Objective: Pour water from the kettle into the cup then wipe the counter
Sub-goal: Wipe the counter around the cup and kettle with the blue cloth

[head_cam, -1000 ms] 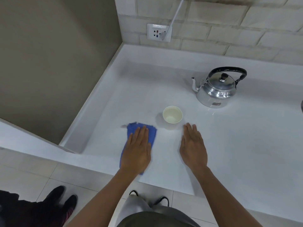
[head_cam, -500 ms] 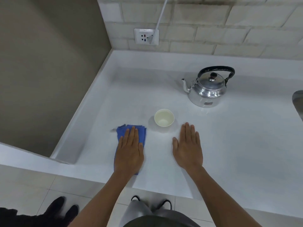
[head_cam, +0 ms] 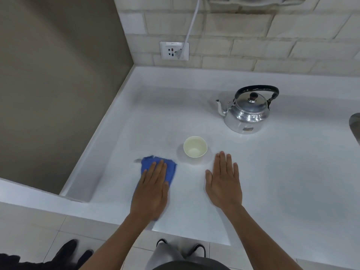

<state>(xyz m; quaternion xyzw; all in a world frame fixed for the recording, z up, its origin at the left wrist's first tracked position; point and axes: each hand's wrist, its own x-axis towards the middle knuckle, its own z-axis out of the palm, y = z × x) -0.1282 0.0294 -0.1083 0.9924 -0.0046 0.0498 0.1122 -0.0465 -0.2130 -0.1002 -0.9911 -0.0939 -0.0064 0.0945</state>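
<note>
your left hand (head_cam: 151, 189) presses the cloth (head_cam: 167, 168) flat on the table (head_cam: 292, 182), fingers straight and together. your right hand (head_cam: 224, 182) lies flat beside the cup (head_cam: 195, 146), fingers straight, slightly spread. the kettle (head_cam: 247, 112) stands behind.

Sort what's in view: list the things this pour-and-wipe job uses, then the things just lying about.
Job things: kettle, paper cup, blue cloth under the left hand, white counter.

Lying about: wall socket with plugged white cable, sink edge.
</note>
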